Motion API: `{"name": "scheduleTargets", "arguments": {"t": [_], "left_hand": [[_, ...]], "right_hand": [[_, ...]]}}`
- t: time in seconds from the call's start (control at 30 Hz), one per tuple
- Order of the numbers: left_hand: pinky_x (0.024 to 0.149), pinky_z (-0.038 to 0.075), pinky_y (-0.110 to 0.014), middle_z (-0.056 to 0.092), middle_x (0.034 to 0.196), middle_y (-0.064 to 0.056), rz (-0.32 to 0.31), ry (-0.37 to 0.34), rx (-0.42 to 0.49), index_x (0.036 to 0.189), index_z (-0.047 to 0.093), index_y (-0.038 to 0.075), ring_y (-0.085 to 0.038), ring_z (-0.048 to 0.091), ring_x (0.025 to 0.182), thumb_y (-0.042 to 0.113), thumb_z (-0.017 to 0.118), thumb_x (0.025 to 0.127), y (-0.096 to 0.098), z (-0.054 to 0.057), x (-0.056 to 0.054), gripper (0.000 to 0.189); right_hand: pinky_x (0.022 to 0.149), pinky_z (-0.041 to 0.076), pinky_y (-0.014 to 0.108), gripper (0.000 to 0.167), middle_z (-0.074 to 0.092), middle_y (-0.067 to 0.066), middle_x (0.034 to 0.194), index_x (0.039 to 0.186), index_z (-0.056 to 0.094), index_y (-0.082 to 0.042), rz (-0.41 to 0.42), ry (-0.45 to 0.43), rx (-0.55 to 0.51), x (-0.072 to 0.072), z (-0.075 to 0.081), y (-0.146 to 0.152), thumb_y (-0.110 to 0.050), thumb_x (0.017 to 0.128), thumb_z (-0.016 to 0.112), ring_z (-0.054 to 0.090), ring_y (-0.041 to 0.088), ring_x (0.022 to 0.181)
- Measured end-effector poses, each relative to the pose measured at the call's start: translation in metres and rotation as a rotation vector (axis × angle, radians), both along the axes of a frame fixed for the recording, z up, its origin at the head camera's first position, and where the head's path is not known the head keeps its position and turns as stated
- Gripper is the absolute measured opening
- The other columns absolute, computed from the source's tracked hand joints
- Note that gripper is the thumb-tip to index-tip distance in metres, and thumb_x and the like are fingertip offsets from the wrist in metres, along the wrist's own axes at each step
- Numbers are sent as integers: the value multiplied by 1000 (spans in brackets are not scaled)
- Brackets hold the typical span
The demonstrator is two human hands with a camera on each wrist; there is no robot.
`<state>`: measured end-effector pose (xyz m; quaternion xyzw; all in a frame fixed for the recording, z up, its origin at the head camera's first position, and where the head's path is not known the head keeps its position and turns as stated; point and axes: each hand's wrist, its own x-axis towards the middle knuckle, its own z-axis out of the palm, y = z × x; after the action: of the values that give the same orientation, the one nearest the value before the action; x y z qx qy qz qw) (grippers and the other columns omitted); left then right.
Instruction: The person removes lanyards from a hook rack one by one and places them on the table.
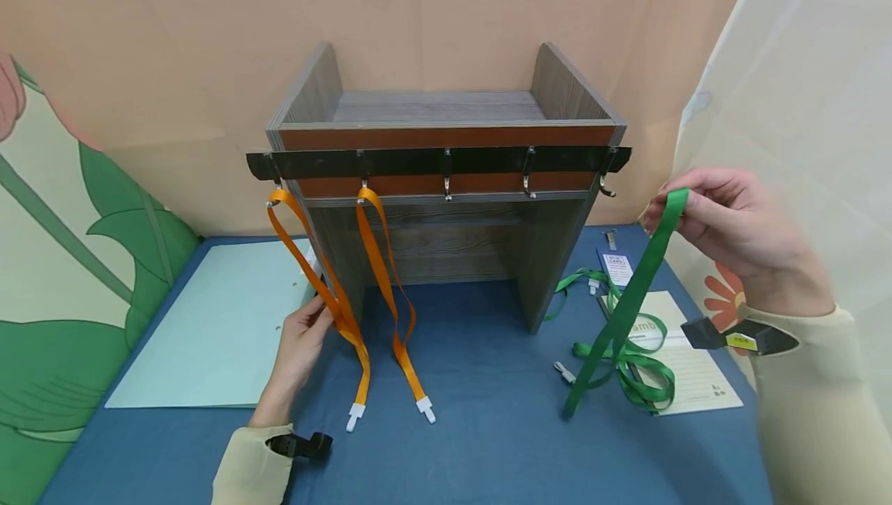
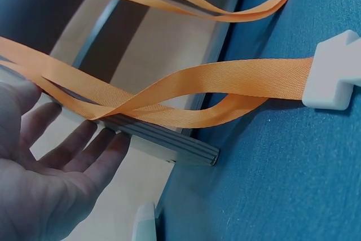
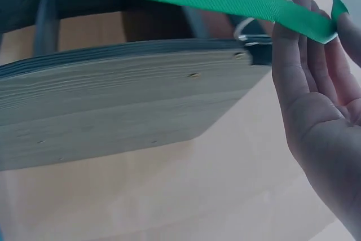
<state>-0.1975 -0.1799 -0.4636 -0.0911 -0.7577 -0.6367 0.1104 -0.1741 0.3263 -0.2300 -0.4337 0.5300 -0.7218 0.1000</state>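
Note:
My right hand (image 1: 746, 234), raised right of the shelf unit, pinches a green lanyard (image 1: 630, 304) between thumb and fingers. The strap slants down to the left from the fingertips; in the right wrist view it passes in front of the unit's hooks. My left hand (image 1: 296, 346) is at the unit's left side panel (image 2: 175, 145), fingers extended against the panel's edge beside an orange lanyard (image 2: 254, 77). That lanyard and a second orange lanyard (image 1: 390, 296) hang from the two left hooks, white clips at the bottom. The black hook rail (image 1: 411, 161) has bare hooks in its middle and right part.
The grey wooden shelf unit (image 1: 550, 257) stands on a blue table (image 1: 474, 427) before a peach backdrop. A pale green folder (image 1: 202, 327) lies at left. At right are a notebook (image 1: 697, 381), more green strap (image 1: 651, 389) and a card badge (image 1: 617, 269).

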Motion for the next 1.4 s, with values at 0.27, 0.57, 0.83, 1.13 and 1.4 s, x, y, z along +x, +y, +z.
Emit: {"name": "scheduleTargets", "arguments": {"t": [0.27, 0.57, 0.83, 1.13, 1.4], "left_hand": [[77, 52, -22, 66, 98, -11, -5, 7, 8, 119, 61, -7, -12, 62, 84, 14, 53, 99, 2, -1, 0, 30], [77, 52, -22, 66, 98, -6, -16, 10, 17, 121, 61, -6, -12, 63, 85, 15, 54, 99, 4, 0, 0, 31], [77, 52, -22, 66, 97, -7, -9, 8, 21, 119, 61, -7, -12, 63, 84, 14, 53, 99, 4, -1, 0, 30], [77, 52, -23, 66, 99, -14, 1, 12, 4, 118, 62, -6, -13, 63, 84, 12, 53, 99, 2, -1, 1, 28], [77, 52, -23, 67, 95, -9, -3, 18, 17, 117, 62, -7, -14, 63, 83, 13, 53, 99, 1, 0, 1, 28]], "right_hand": [[85, 51, 31, 31, 63, 22, 108, 117, 54, 18, -16, -44, 65, -1, -37, 10, 17, 96, 31, 62, 28, 96], [93, 47, 40, 32, 61, 22, 116, 123, 52, 14, 109, -46, 33, -4, -82, 15, 12, 99, 31, 58, 34, 108], [95, 45, 42, 34, 62, 20, 116, 124, 54, 12, 141, -116, 5, 1, -117, 22, 9, 100, 30, 57, 33, 111], [94, 46, 40, 35, 60, 22, 118, 125, 52, 13, 227, -151, 69, 4, -150, 38, 12, 100, 28, 57, 32, 109], [85, 51, 40, 32, 63, 20, 108, 120, 54, 16, 175, -182, 270, 6, -167, 33, 19, 95, 33, 62, 27, 96]]}}
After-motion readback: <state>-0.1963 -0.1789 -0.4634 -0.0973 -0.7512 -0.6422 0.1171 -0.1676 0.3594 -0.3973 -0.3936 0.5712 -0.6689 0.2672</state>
